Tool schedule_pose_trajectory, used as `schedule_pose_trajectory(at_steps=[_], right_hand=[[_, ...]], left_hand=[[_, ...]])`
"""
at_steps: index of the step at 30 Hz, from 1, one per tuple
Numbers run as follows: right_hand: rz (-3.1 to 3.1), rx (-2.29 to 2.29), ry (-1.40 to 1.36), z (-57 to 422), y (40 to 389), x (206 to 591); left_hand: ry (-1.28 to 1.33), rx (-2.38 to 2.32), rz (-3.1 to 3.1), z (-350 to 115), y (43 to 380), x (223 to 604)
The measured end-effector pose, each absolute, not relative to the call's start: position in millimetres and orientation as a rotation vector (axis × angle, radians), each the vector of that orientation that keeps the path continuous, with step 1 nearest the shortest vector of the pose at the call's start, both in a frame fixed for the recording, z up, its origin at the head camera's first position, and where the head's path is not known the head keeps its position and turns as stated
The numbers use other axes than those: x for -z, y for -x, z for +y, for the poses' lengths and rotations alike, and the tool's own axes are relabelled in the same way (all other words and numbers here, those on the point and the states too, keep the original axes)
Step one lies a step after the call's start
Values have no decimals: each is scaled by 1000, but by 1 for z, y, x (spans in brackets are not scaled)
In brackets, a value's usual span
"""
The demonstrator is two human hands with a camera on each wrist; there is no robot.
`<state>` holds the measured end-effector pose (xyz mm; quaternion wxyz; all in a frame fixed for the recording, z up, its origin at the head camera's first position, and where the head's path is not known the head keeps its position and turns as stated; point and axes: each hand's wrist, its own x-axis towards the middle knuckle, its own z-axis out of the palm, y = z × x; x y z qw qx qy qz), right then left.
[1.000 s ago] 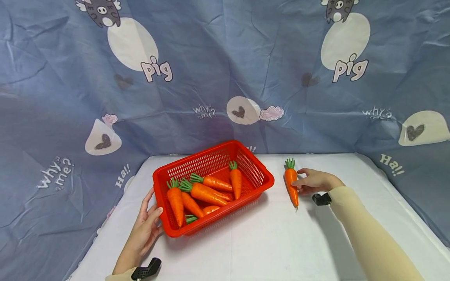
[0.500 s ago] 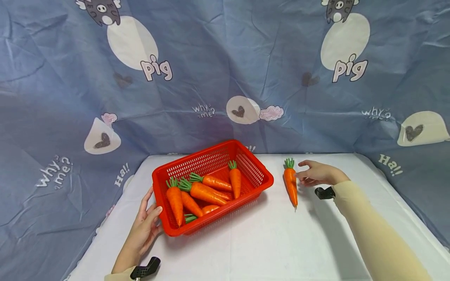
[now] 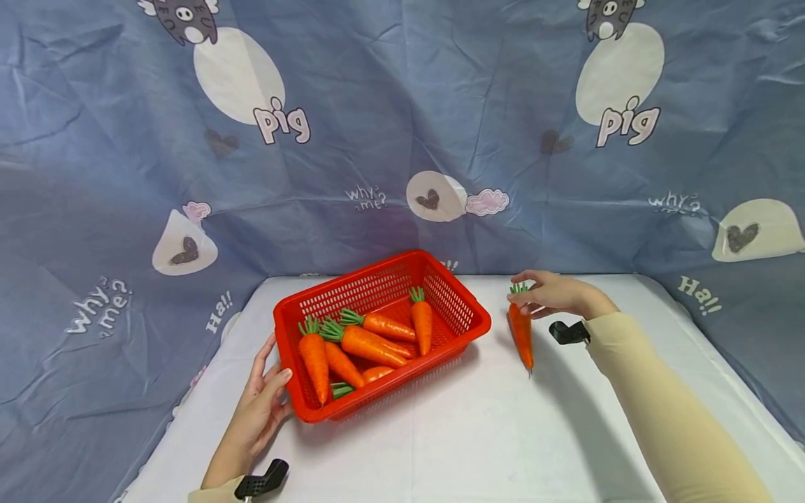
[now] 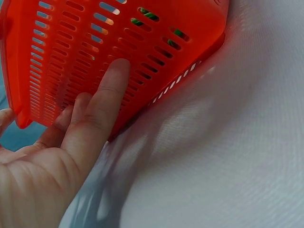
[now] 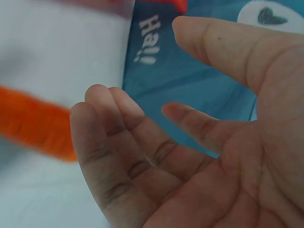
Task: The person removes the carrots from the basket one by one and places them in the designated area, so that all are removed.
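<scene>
My left hand (image 3: 254, 412) rests at the left end of a red plastic basket (image 3: 381, 270). In the left wrist view, straight fingers (image 4: 97, 111) lie along the slotted outer wall, with the thumb at the rim. Several orange carrots (image 3: 374, 347) with green tops lie inside the basket. Another carrot (image 3: 520, 335) lies on the table to the right, tip toward me. My right hand (image 3: 553, 293) is over its green top, hiding part of its upper end. The right wrist view shows loosely bent fingers with nothing between them; the carrot (image 5: 35, 123) appears beyond the fingertips.
A white cloth (image 3: 465, 447) covers the table. Behind and at the sides hangs a blue printed curtain (image 3: 352, 140). A black wrist device (image 3: 569, 332) sits at the right cuff, and another black device (image 3: 264, 479) at the left.
My right hand drew back slightly from the carrot's side, then moved up and left over its green top. The left hand and basket have stayed in place.
</scene>
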<state>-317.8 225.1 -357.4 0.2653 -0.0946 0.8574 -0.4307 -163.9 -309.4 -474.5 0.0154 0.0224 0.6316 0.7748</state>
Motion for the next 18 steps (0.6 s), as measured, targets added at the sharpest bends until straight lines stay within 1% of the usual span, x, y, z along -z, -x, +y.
schedule_pose_trajectory(at_steps=[10,18], right_hand=[[2353,1134,395,188,316,341],[2340,1137,486,157,318,337]], left_hand=[[-48,-2414,1963,-308,164,473],[-52,-2404,1974,-308,165,473]])
